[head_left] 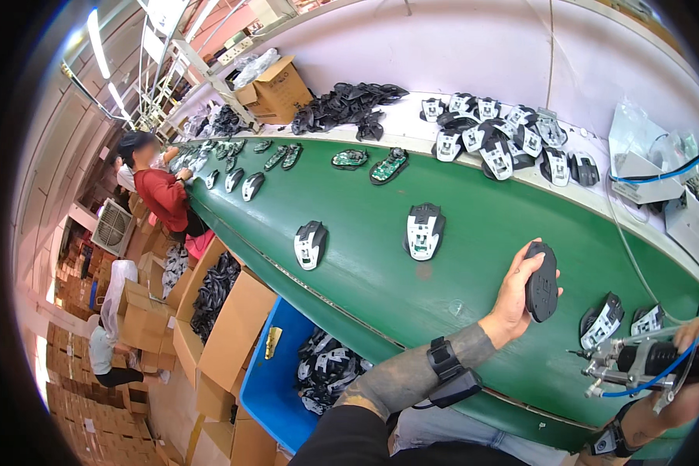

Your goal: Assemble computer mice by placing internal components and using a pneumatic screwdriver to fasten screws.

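My left hand (512, 303) grips a black computer mouse (544, 283) above the green conveyor belt, its underside facing up. At the right edge, my right hand (686, 404) is wrapped around a black cylindrical tool (641, 359) with metal fittings and blue air tubing; its working tip is hard to make out. Just beyond this tool lies a partly assembled mouse (603, 321) in black and white, with another mouse (646, 318) beside it, partly hidden. Farther left on the belt are an opened mouse (424, 233) and another like it (311, 245).
The green belt (349, 194) carries green circuit boards (389, 166) farther off. Mouse shells (497, 151) pile on the white ledge, near black parts (346, 105) and a carton (276, 93). A blue bin (260, 388) stands near my left arm. A person in red (163, 190) works at the far left.
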`<action>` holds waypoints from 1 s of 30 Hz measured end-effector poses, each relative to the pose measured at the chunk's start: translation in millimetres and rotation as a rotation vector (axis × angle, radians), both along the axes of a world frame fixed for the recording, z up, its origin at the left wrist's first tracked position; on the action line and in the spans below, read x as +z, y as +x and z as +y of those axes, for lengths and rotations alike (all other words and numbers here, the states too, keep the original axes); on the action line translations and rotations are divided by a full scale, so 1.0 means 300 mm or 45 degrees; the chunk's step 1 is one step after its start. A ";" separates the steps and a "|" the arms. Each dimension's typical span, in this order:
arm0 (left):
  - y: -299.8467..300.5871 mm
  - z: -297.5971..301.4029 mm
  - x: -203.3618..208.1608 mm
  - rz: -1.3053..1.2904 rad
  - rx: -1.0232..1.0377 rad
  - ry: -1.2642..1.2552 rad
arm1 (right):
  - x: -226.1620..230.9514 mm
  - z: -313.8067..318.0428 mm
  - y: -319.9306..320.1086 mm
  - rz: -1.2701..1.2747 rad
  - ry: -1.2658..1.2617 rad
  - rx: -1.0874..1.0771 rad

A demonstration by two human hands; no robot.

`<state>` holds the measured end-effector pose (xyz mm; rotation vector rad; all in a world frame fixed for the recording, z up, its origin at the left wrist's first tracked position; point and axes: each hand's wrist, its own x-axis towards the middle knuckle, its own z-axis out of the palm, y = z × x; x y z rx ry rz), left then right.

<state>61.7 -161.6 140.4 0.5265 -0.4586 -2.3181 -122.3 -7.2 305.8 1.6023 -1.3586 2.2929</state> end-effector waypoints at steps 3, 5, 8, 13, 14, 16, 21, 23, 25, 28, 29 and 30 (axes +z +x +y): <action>-0.037 0.014 -0.006 0.061 -0.085 0.007 | -0.031 0.072 -0.264 0.106 0.594 1.650; -0.028 0.006 -0.036 0.028 -0.038 -0.051 | 0.044 0.066 0.111 -0.491 0.255 0.634; 0.009 -0.003 -0.002 -0.004 -0.002 -0.111 | 0.064 0.033 0.172 -0.493 0.323 0.653; -0.008 -0.011 0.007 0.130 -0.137 -0.109 | 0.003 0.040 0.126 -0.372 0.076 0.811; -0.013 -0.007 0.008 0.131 -0.144 -0.117 | 0.006 0.045 0.115 -0.333 0.095 0.836; -0.022 0.003 0.003 0.148 -0.162 -0.100 | 0.008 0.056 0.116 -0.299 0.115 0.864; -0.008 0.016 0.015 0.179 -0.165 -0.112 | 0.002 0.058 0.158 -0.344 0.104 0.760; -0.007 0.020 0.025 0.185 -0.162 -0.115 | -0.013 0.052 0.152 -0.323 0.085 0.790; -0.006 0.030 0.033 0.191 -0.155 -0.109 | -0.015 0.040 0.141 -0.304 0.064 0.821; -0.004 0.034 0.027 0.197 -0.146 -0.087 | -0.020 0.023 0.138 -0.221 0.090 0.921; 0.000 0.033 0.023 0.199 -0.145 -0.070 | -0.033 0.013 0.151 -0.243 0.056 0.921; 0.003 0.028 0.018 0.194 -0.140 -0.068 | -0.042 0.009 0.160 -0.265 0.022 0.922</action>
